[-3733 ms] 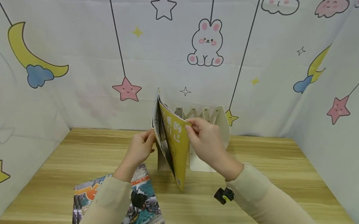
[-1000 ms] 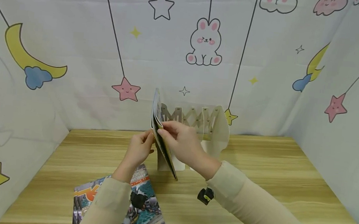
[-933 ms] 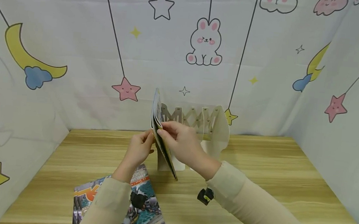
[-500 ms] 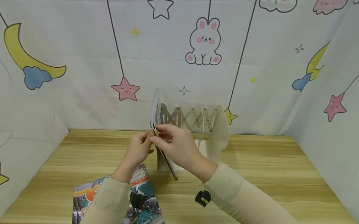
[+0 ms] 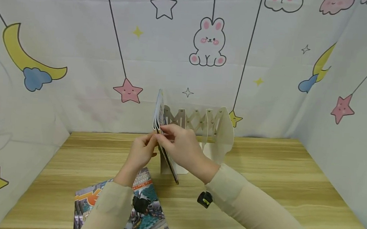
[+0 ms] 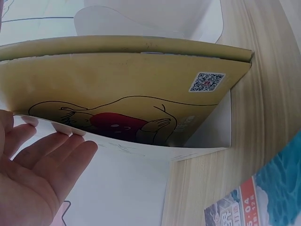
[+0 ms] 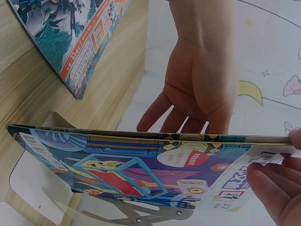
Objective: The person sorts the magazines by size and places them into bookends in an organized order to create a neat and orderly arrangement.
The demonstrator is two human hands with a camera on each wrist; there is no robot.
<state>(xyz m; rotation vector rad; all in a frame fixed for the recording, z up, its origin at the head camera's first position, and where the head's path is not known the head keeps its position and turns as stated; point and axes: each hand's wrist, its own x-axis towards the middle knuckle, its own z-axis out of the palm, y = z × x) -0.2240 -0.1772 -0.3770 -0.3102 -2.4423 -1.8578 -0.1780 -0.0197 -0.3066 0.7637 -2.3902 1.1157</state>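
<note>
fingers of the right hand [image 5: 180,145] pinch magazines [image 7: 136,174] on edge in the rack [image 5: 226,132], the left hand [image 5: 141,151] touching its end plate [image 5: 165,166], whether pinching unclear; squaring seems underway, the next move calling for release.

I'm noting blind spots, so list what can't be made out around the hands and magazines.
Head view: part of the bookend, behind the held magazines and right hand.
Head view: the magazine stack, cut off by the bottom edge and partly behind the left sleeve.
Left wrist view: the left hand, cut off by the left edge.
</note>
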